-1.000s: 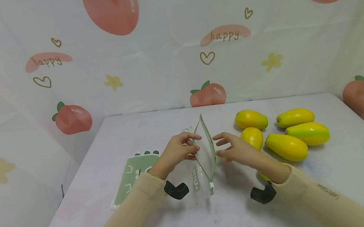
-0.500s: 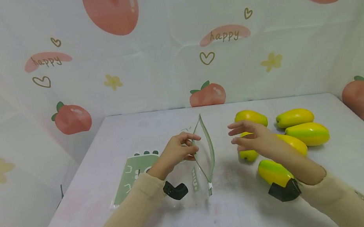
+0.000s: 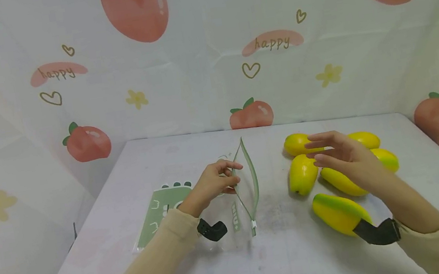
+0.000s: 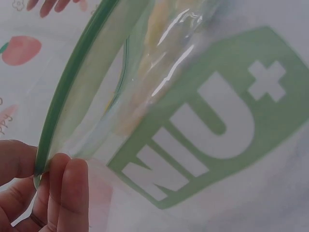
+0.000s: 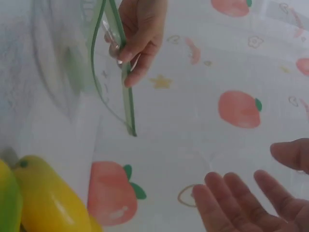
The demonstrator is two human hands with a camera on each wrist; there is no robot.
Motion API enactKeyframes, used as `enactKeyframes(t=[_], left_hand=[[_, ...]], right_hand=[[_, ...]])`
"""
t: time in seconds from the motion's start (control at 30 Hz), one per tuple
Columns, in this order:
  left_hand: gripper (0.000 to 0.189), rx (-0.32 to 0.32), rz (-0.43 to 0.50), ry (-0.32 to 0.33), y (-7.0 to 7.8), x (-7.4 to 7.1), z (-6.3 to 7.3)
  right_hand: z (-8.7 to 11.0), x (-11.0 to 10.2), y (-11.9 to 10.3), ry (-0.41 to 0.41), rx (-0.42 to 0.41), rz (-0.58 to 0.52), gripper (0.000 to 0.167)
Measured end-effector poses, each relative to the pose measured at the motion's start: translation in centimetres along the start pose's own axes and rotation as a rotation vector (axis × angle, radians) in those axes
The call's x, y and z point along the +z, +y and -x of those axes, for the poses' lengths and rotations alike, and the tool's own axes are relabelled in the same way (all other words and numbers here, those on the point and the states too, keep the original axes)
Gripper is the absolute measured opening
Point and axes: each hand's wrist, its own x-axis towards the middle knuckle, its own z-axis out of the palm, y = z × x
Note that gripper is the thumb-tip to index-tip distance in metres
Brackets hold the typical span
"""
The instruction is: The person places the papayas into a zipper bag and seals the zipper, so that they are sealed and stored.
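My left hand (image 3: 211, 183) pinches one side of the mouth of a clear plastic zip bag (image 3: 253, 174) with a green edge. The bag stands with its mouth spread apart, facing right, and a white slider sits at its near end. In the left wrist view, thumb and fingers grip the green rim, beside the bag's green "NIU+" print (image 4: 207, 140). My right hand (image 3: 347, 155) is above several yellow-green, mango-like fruits, its fingers spread loosely and holding nothing. One such fruit (image 3: 303, 174) lies left of that hand, another (image 3: 336, 212) nearer me; the hand partly hides others.
Left of the bag, a flat green-printed bag (image 3: 160, 211) lies on the white table (image 3: 266, 268). A white cloth (image 3: 194, 88) with peach prints hangs behind the table. Black wrist mounts (image 3: 212, 229) stick out below both wrists.
My right hand has moved away from the bag's mouth, rightwards to over the fruits. My left hand and the bag have stayed in place.
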Motion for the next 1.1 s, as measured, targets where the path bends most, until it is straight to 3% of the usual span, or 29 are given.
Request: enactKeyframes(t=[0.37,0.57,0.8,1.1], left_hand=[[0.032,0.005,0.010,0.002,0.1,0.1,0.1],[0.033,0.008,0.011,0.002,-0.1,0.1,0.0],[0.032,0.009,0.002,0.006,0.0,0.2,0.0],[0.032,-0.005,0.001,0.008,0.0,0.2,0.0]], right_hand=[[2.6,-0.6,2.5,0.059,-0.076,0.121,0.039],[4.1,-0.3,4.2,0.048,0.005,0.206,0.040],[5.8,-0.5,5.9,-0.045,0.138,0.310,0.039],[7.5,-0.6,7.3,-0.104,0.171,0.350,0.043]])
